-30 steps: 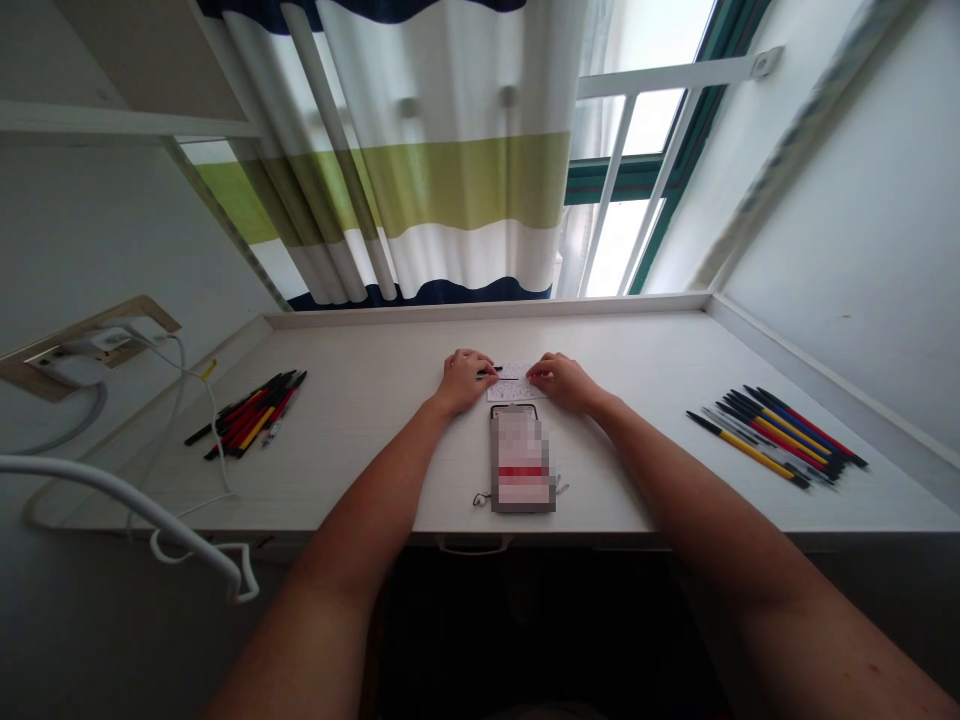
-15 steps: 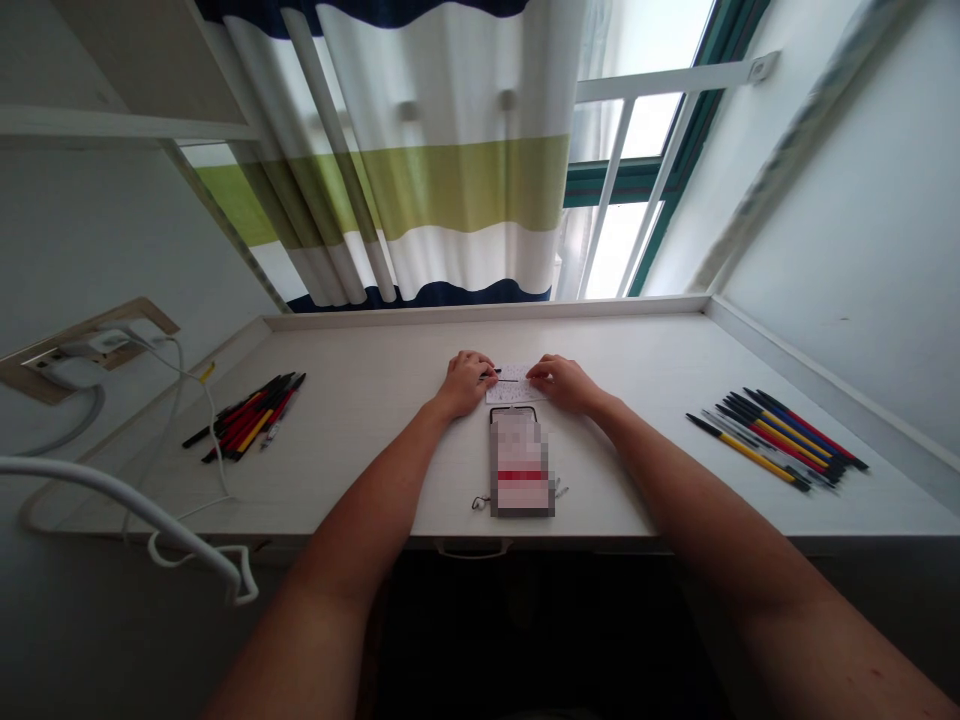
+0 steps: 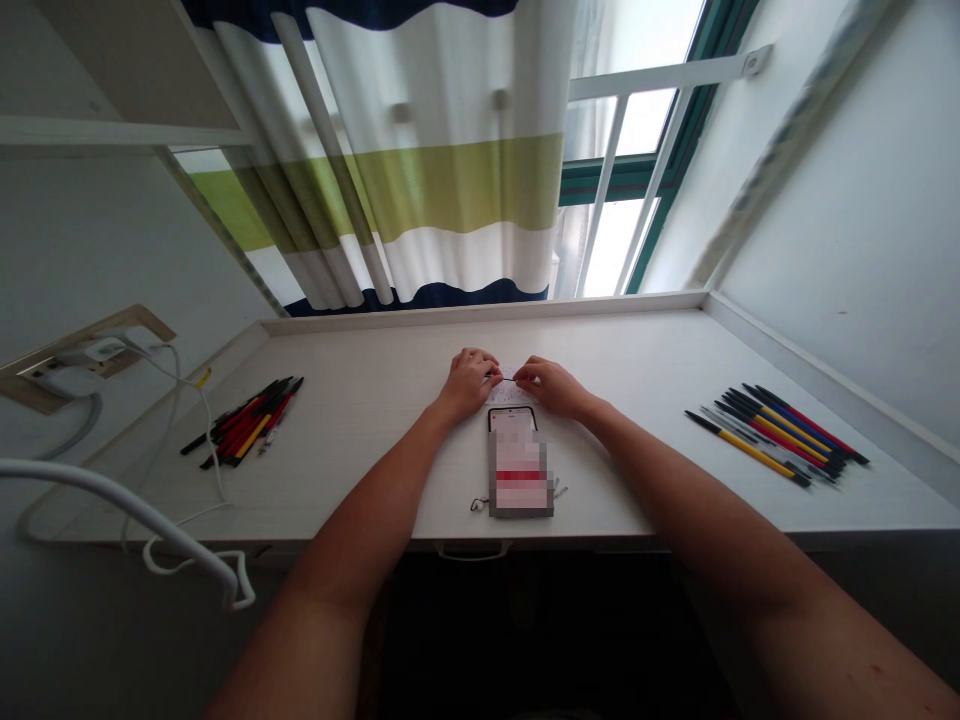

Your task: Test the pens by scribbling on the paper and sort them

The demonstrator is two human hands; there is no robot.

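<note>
Head camera feed, watched from my remote station: a thin black rod [image 3: 502,379], either a slim pen or a refill, I could not tell which, lay level between the two hands just above a small printed paper slip [image 3: 508,396]. My read was that the left hand [image 3: 469,385] was closed on one end and the right hand [image 3: 544,388] pinched the other with its fingertips. Both hands rested over the slip's upper part, and the phone [image 3: 520,472], blurred out on its face, lay just below the slip, nearly touching it.

Ahead of the hands, the desk ran on to the back ledge [image 3: 480,316], with good room for moving; to each side, room stretched to the pen bundles. Compared with the earlier frames, the hands had drawn closer together and the rod now bridged the gap.

The white desk [image 3: 360,350] held a bundle of red, black and yellow pens [image 3: 247,420] at left and a longer row of pens [image 3: 780,440] at right. A white cable [image 3: 112,490] curved along the left, below a wall socket plate [image 3: 67,360]. A striped curtain [image 3: 435,170] hung across the window [image 3: 622,240] beyond.
</note>
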